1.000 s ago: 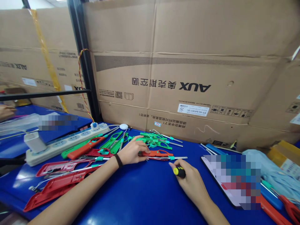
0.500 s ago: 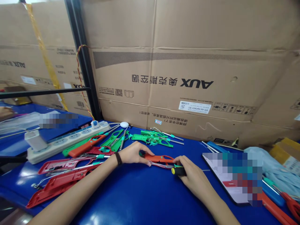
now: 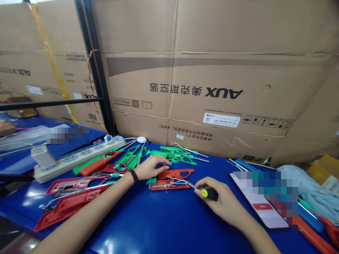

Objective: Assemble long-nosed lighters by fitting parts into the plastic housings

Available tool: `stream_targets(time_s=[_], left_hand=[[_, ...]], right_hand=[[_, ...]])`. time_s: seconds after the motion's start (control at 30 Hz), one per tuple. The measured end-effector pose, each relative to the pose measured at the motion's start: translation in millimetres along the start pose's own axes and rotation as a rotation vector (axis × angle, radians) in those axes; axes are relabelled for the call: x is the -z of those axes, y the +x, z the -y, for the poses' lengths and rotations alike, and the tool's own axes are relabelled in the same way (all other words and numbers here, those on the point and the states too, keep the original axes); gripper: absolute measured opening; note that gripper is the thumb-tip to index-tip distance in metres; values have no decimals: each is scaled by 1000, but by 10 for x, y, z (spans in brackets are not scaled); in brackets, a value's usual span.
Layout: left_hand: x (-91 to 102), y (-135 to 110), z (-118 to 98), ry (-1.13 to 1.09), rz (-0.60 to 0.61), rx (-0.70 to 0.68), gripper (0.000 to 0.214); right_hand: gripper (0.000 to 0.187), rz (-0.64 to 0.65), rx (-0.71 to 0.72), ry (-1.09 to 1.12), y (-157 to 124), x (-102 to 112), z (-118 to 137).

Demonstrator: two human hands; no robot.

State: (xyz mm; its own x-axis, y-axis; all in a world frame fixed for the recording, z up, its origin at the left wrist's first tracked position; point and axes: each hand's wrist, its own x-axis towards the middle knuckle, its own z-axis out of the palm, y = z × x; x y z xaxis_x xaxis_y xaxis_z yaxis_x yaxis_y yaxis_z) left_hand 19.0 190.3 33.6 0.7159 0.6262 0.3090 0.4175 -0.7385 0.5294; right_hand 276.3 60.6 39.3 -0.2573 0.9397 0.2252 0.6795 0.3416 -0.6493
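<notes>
Two orange lighter casing halves lie in the middle of the blue table. The upper half looks bare, while the lower half carries wires and inner parts. My left hand hovers at the upper half's left end, fingers apart and holding nothing. A small teal piece lies below that hand. Right of the casing, my right hand is closed around a screwdriver with a black and yellow handle. A metal rod extends from the lower half to my right fingertips; whether they touch it is unclear.
Opened red casings and green casings lie left and behind. A white power strip runs along the left. On the right are a phone and pale blue cloth or plastic. A large cardboard box stands behind.
The orange casing now lies in two separate halves, with its inside exposed. My left hand has let go and opened. My right hand has moved slightly right with the screwdriver.
</notes>
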Motion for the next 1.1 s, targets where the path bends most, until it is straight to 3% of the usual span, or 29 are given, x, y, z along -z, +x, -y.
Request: stream_targets(time_s=[0.07,0.13,0.23,0.33,0.47,0.6,0.83,1.0,1.1], left_hand=[[39,-7,-64,1,0,-20,21],[111,-26,-125,-36,81,-8,25],[263,-74,-166,-69,242,89,31],[409,-128,-139,-2,304,173,39],[503,-163,-87,31,420,258,30],[475,-143,-94,57,382,250,18],[321,-76,-134,135,162,75,14],[280,-76,-42,174,163,119,32],[254,-84,-33,133,222,119,28]], right_hand=[[13,-24,10,29,-3,35,35],[18,-25,17,58,-12,88,63],[21,57,-7,76,-30,164,74],[20,158,-54,42,-42,178,52],[19,244,-97,5,-36,120,41],[24,207,-123,-27,-27,84,39],[20,57,-60,-145,-4,-9,28],[27,92,24,-121,-1,-197,207],[37,155,110,-91,-24,-316,284]])
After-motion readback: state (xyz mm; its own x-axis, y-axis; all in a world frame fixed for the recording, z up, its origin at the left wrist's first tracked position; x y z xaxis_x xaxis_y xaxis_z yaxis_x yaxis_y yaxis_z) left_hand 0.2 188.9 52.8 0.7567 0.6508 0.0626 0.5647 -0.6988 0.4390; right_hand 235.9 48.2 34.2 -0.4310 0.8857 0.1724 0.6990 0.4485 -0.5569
